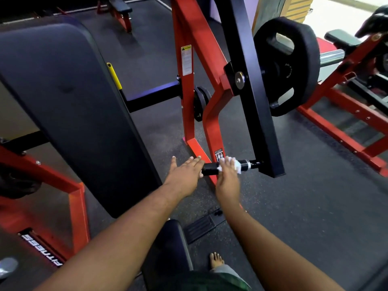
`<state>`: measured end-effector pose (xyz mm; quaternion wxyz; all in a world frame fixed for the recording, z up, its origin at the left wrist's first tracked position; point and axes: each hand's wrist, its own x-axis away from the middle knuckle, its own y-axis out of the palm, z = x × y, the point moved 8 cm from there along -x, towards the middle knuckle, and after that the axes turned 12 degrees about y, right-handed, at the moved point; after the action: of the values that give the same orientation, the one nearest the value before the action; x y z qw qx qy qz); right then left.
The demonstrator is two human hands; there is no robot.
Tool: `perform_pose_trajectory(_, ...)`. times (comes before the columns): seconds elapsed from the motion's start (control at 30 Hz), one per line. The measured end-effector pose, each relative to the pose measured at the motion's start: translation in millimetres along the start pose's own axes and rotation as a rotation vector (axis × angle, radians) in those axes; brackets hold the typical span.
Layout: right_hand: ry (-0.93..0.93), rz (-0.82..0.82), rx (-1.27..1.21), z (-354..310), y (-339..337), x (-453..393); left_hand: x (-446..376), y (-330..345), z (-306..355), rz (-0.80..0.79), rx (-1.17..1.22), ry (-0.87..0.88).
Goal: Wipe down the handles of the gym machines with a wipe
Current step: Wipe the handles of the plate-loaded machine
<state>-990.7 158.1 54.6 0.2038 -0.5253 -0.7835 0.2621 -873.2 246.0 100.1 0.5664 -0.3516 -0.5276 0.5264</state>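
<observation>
The right hand grips a white wipe wrapped on the black handle of the red machine; the left hand, fingers straight, rests at the handle's end

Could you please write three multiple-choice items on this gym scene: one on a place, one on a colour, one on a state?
1. Where is the white wipe?
A. on the floor
B. on the black handle
C. on the back pad

2. What colour is the machine frame?
A. red
B. green
C. white

3. How is the left hand?
A. clenched in a fist
B. gripping the weight plate
C. open, fingers straight

Answers:
1 B: the right hand presses the wipe around the handle.
2 A: its uprights are red.
3 C: its fingers stretch flat by the handle's end.
</observation>
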Motion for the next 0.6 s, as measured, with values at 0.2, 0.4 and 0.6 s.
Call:
perform_pose_trajectory(0.2,-0.127,-0.156,-0.249,-11.2,-18.8,32.7,-2.2,7.1,-4.6,-0.003,-0.009,-0.006)
perform_pose_trajectory(0.4,0.007,0.018,0.157,14.9,-42.4,-31.0,-1.8,5.2,-2.4,-0.011,0.003,-0.010)
perform_pose_trajectory(0.6,-0.211,-0.167,-0.168,-42.6,9.1,47.2,-0.9,0.8,-2.6,-0.005,-0.034,-0.003)
